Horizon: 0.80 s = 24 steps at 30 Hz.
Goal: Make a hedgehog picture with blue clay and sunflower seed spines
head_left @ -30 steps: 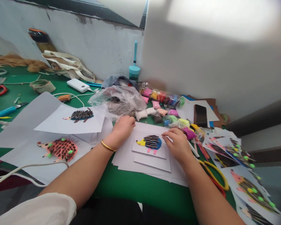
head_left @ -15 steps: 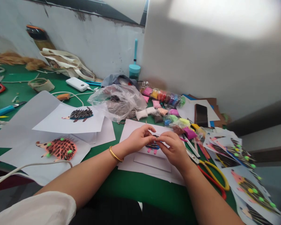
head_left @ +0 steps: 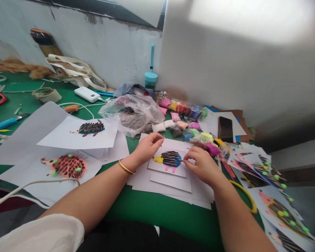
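A hedgehog picture (head_left: 171, 159) lies in the middle, with a yellow face, a blue body, pink feet and rows of dark striped sunflower seeds as spines. My right hand (head_left: 202, 164) is at its right edge, thumb and forefinger pinching a sunflower seed (head_left: 182, 160) against the blue body. Above the hedgehog's head, my left hand (head_left: 147, 147) has its fingertips closed together; whatever they hold is too small to make out. Under the picture are several stacked sheets of white paper (head_left: 170, 186).
A clear plastic bag (head_left: 133, 112) of seeds stands behind, beside small clay packets (head_left: 173, 123). Finished hedgehog pictures lie left (head_left: 68, 166) and right (head_left: 283, 210). Yellow-handled scissors (head_left: 248, 196) are under my right forearm; a phone (head_left: 225, 128) rests farther back.
My hands have moved apart from over the hedgehog. The left has gone up and left, the right to the picture's right edge with the seed, uncovering the yellow face and the spines.
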Available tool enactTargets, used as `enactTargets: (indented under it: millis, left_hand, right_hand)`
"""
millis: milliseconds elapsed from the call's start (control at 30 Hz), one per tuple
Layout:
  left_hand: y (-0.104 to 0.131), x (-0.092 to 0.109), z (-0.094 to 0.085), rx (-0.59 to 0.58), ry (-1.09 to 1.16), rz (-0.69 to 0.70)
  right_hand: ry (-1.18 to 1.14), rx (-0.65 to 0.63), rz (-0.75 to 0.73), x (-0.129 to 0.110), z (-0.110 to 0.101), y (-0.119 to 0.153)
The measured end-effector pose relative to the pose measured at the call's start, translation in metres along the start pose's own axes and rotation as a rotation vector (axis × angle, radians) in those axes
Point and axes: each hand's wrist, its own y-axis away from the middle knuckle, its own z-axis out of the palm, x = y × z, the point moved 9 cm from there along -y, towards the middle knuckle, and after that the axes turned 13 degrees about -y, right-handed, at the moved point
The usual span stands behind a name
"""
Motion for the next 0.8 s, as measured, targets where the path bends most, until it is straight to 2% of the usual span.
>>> enactTargets:
  millis: [200, 800]
  left_hand:
    - [-0.001, -0.002, 0.002, -0.001, -0.011, 0.016]
    - [-0.001, 0.001, 0.002, -0.007, -0.059, 0.022]
  right_hand:
    - [0.050, 0.011, -0.006, -0.008, 0.008, -0.002]
    - [0.222, -0.052, -0.034, -0.011, 0.022, -0.005]
